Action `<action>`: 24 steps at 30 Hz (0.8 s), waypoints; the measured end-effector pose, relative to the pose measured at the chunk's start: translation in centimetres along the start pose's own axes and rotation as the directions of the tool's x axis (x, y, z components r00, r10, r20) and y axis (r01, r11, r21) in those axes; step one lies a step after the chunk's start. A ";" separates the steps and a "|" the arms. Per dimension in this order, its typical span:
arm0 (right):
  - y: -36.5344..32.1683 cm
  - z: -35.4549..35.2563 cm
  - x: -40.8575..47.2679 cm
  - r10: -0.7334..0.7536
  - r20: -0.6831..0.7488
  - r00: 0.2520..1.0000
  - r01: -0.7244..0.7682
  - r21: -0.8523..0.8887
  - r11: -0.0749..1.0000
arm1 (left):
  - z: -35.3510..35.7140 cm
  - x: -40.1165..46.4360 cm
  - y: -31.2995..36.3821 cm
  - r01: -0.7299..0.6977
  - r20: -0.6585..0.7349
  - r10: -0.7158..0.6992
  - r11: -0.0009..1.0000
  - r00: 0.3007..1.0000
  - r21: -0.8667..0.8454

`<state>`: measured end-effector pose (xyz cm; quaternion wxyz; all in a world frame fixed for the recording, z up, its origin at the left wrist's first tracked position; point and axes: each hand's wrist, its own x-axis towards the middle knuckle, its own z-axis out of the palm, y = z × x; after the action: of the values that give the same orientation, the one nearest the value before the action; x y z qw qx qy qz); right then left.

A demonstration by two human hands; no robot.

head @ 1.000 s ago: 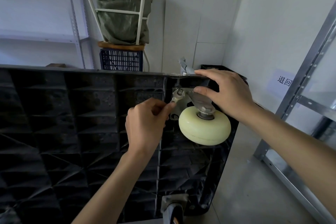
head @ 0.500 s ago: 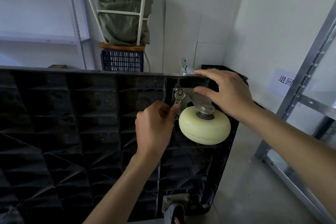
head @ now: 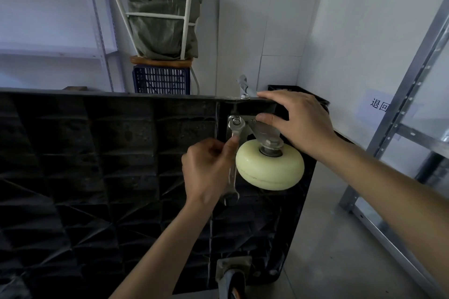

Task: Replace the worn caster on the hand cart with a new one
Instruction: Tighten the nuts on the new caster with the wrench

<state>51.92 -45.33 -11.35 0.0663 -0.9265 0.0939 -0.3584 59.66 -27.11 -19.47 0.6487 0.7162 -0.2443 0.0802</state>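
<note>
Wrench (head: 233, 150) swung from slanted to upright — left hand (head: 209, 172) grip holding it, right hand (head: 301, 124) gripping caster (head: 269, 167)

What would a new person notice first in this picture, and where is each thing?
The pale yellow caster wheel stands out at centre, bolted to the black ribbed underside of the cart, which is tipped on edge. Left of it, the left hand grips a wrench set on a bolt, while the right hand holds the cart's top edge.
</note>
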 end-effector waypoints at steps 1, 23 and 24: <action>0.0 0.0 0.0 0.001 0.000 1.000 -0.001 -0.002 1.000 | -0.1 0.0 0.1 0.003 -0.006 -0.003 1.000 1.000 0.009; 0.6 0.3 0.1 0.000 0.010 1.000 0.000 0.013 1.000 | -6.1 5.8 6.8 -0.478 0.275 0.429 0.494 0.861 0.726; 0.6 0.4 0.1 -0.003 0.011 1.000 0.002 0.014 1.000 | -6.2 6.1 7.1 -0.497 0.305 0.427 0.469 0.851 0.730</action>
<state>52.17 -45.96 -11.69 0.0728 -0.9280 0.0899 -0.3542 62.98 -22.91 -9.59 0.2097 0.8353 -0.3931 0.3221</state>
